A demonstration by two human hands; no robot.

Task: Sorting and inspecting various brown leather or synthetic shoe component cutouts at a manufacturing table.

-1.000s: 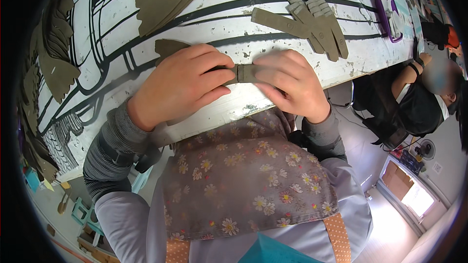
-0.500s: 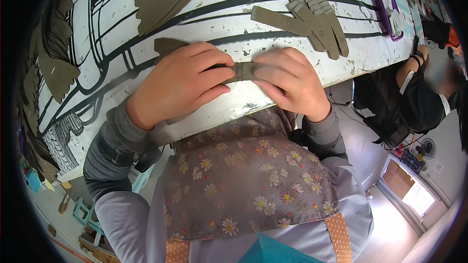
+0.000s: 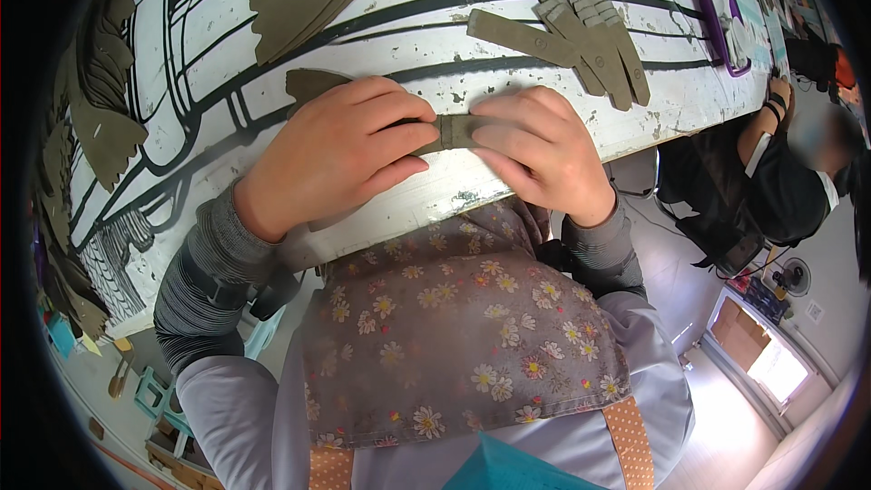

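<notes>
At the front edge of the white, black-lined table (image 3: 426,186), we see a narrow olive-brown strip (image 3: 461,132) crossed by a thin line. Our left hand (image 3: 349,150) and right hand (image 3: 544,145) grip it, fingers hiding both ends; we cannot tell whether it touches the table.

Olive-brown strip (image 3: 461,132), black-lined white table (image 3: 399,202), daisy-patterned grey-brown apron (image 3: 463,331), purple tray (image 3: 714,23), grey-striped sleeve (image 3: 201,283)
</notes>
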